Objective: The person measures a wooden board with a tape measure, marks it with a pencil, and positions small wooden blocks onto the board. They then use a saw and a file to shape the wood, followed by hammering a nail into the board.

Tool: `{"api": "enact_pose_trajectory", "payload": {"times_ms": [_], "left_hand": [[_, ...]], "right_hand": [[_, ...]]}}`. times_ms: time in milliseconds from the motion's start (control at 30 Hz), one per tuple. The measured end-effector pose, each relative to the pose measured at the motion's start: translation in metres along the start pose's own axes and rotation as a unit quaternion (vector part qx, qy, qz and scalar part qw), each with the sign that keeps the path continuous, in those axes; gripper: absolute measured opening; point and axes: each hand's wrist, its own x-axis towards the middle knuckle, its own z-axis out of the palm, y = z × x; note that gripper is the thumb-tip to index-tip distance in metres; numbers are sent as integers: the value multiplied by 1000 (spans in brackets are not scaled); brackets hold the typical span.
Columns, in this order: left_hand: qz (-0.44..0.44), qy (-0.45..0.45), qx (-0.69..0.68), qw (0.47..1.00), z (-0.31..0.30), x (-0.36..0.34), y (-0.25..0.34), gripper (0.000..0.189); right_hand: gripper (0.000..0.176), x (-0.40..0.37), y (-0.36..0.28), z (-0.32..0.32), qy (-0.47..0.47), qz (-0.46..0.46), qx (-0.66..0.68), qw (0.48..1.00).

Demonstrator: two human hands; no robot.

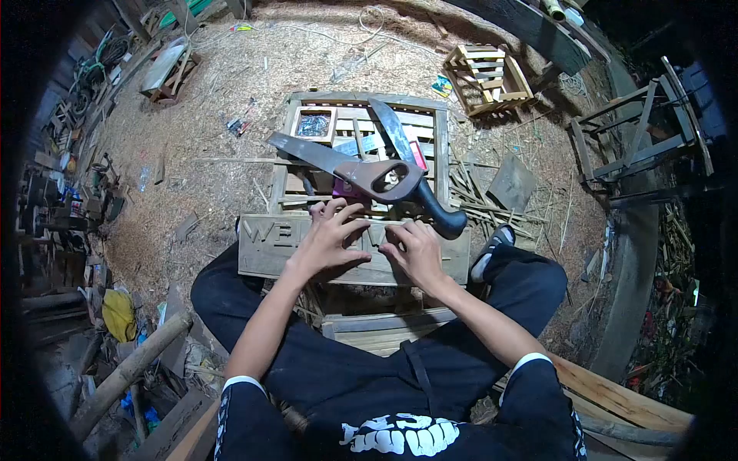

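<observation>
Across my lap lies a wooden board (257, 260) with raised wooden letters (265, 230) at its left part, reading "WE" and a further stroke beside my hand. My left hand (332, 240) rests over the middle of the board, fingers spread. To its right, my right hand (417, 252) has its fingers curled against the board; whatever is in them, if anything, is hidden. Just beyond both hands, a handsaw (323, 157) with a brown handle lies on a slatted wooden table. A black-handled blade (446, 219) crosses it, its handle near my right fingers.
On the slatted table (442, 146) stands a small wooden box (314, 123) of dark small pieces. Thin wood strips (492, 203) lie to the right. A wooden crate (488, 81) and a wooden frame (638, 138) stand farther off. Shavings cover the ground.
</observation>
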Motion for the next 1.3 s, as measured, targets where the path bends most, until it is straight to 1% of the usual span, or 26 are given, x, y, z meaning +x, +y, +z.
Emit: {"api": "enact_pose_trajectory", "payload": {"times_ms": [233, 433, 733, 967, 1100, 1300], "left_hand": [[18, 16, 7, 1000, 4, 0, -2, 68], [10, 11, 9, 1000, 5, 0, -3, 68], [16, 23, 14, 1000, 7, 1, -2, 65], [-4, 8, 11, 1000, 6, 0, -1, 67], [8, 28, 3, 1000, 6, 1, -2, 68], [3, 18, 6, 1000, 4, 0, 0, 68]], "right_hand": [[39, -1, 2, 2, -1, 3, 14, 1000], [39, -1, 4, 3, -6, 8, 12, 1000], [41, 0, 4, 1, -5, -12, -12, 1000], [42, -1, 4, 2, 3, -10, -13, 1000], [40, -2, 3, 3, 11, 1, -10, 1000], [37, 1, 1, 2, -18, 4, -3, 1000]]}}
